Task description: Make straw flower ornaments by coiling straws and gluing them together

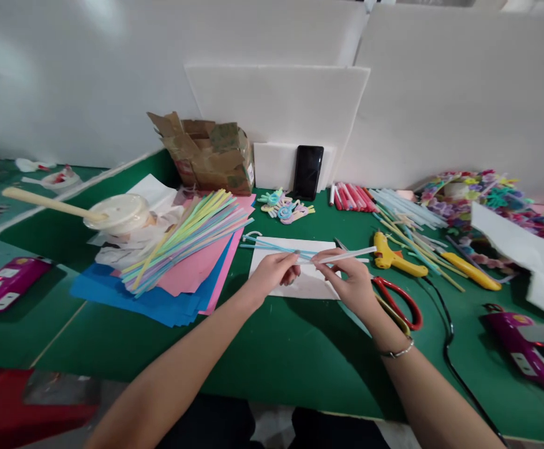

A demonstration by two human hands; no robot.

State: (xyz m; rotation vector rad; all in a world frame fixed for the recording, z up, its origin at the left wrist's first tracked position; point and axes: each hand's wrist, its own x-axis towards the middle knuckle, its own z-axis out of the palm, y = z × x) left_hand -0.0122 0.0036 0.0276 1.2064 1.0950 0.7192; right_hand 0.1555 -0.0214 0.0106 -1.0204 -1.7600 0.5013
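- Pinching a thin white straw point(347, 255) between them, the left hand point(272, 272) and the right hand point(352, 282) hold it level just above a white sheet point(272, 249) on the green table point(276, 349).
- Left fingertips are pressed together on the straw's near end, beside a few pale blue straws point(267, 245) that lie across the sheet; the right thumb and forefinger pinch it further along, with the far end sticking out free past the hand.
- The straw looks very light, hollow and springy; it will likely bend and kink if squeezed hard, and its smooth wall may slip.
- A light pinch near the ends, as here, seems best for control.
- Red-handled scissors point(400, 305) lie just beside the right wrist, a yellow glue gun point(396, 259) beyond them, and a bundle of coloured straws point(188, 237) rests on paper sheets to the left.
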